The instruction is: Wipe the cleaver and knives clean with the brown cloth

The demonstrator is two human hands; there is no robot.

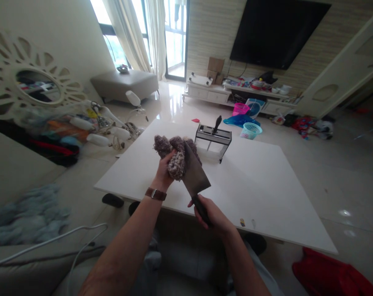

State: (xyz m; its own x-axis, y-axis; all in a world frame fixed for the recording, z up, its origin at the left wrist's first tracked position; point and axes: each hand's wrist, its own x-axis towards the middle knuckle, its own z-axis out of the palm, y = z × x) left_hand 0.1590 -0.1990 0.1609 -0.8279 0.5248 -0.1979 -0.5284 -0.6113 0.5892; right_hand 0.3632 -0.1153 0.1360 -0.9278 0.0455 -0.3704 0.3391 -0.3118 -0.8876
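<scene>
My right hand (212, 214) is closed round the black handle of a cleaver (196, 174), whose broad blade points up and away from me. In my left hand (164, 172) is a fluffy brown-grey cloth (176, 162), bunched up against the left face of the blade. Part of the cloth also shows behind the blade's far end. Both hands are over the near part of the white table (251, 176). Beyond the cloth stands a knife holder (213, 137) with a clear front and a dark top, and one black handle sticks up from it.
Two small items, one a yellow-and-dark piece (242, 222), lie by the table's near edge. Past the far edge are a light-blue basket (251, 130) and a pink basket (240, 109) on the floor. A lamp with white shades (118, 133) lies to the left.
</scene>
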